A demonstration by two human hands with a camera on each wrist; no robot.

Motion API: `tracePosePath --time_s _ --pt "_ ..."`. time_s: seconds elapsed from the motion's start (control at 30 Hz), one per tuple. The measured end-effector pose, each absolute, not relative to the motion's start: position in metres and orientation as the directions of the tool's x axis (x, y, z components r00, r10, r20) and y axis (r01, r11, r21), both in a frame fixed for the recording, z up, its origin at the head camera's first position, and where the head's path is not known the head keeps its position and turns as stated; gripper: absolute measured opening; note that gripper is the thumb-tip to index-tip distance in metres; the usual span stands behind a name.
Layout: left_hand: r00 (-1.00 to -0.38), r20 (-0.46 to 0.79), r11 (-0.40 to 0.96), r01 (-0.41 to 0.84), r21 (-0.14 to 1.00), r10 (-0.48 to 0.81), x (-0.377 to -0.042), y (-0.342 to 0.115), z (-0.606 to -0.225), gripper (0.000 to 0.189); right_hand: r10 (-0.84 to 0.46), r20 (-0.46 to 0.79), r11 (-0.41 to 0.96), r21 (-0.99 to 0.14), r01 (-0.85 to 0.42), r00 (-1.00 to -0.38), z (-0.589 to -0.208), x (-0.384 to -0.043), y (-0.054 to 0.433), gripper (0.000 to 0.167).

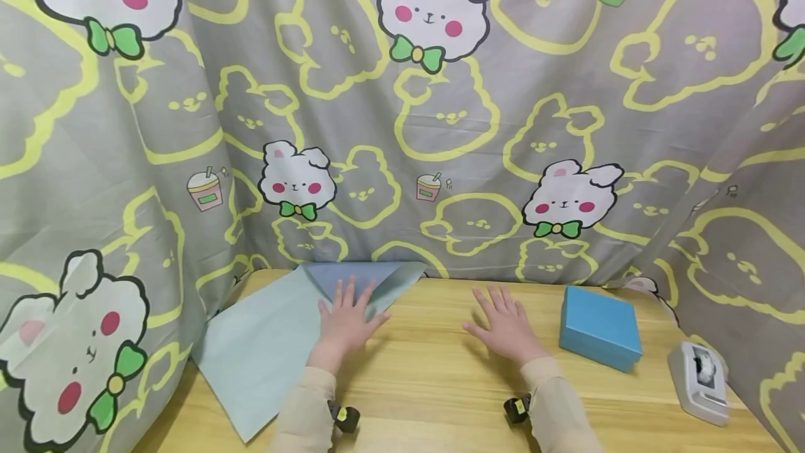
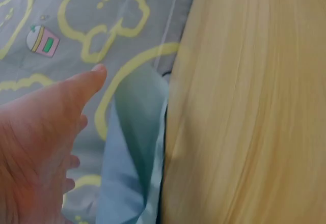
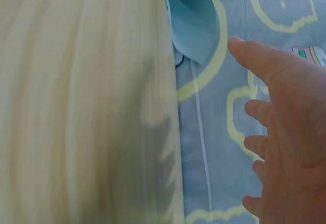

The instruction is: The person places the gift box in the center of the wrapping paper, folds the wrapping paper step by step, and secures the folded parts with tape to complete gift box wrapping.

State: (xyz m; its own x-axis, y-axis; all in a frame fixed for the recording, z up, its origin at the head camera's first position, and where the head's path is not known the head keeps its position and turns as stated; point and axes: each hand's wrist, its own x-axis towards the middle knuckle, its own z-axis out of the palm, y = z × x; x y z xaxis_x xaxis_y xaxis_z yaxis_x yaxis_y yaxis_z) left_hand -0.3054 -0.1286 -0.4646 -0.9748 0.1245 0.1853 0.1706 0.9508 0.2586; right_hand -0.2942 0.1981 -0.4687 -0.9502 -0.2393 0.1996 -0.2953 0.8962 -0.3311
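Fingers spread, my left hand [image 1: 347,327] is over the right part of a large pale blue sheet [image 1: 264,348], which looks like paper. The sheet's far edge curls up and over, showing a darker blue side. Whether the hand touches it, I cannot tell. In the left wrist view, the thumb of the left hand [image 2: 38,137] points toward the curled sheet [image 2: 114,183]. My right hand [image 1: 505,327], also with straight, spread fingers, holds nothing over the wooden table. The curled sheet end [image 3: 193,25] appears beyond the right hand [image 3: 295,137] in the right wrist view.
A blue box [image 1: 600,327] lies on the wooden table [image 1: 434,383], right of my right hand. Farther right is a white tape dispenser [image 1: 701,383] near the table's right edge. A grey patterned curtain [image 1: 453,180] hangs behind the table and along both sides.
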Motion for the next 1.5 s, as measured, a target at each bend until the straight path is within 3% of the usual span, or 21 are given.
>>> tracePosePath --time_s 0.2,0.67,1.5 --pt "-0.982 0.163 0.947 0.138 0.289 0.094 -0.293 -0.155 -0.458 0.077 -0.303 0.201 0.89 -0.289 -0.352 -0.931 -0.469 -0.311 0.174 0.078" --pt "-0.999 0.043 0.927 0.038 0.374 0.024 -0.278 -0.211 -0.454 0.076 -0.461 0.076 0.838 -0.291 -0.462 -0.884 -0.473 -0.345 0.103 0.076" --pt "-0.996 -0.089 0.89 -0.066 0.451 -0.029 -0.276 -0.275 -0.466 0.082 -0.501 -0.093 0.838 -0.3 -0.456 -0.86 -0.473 -0.361 0.051 0.064"
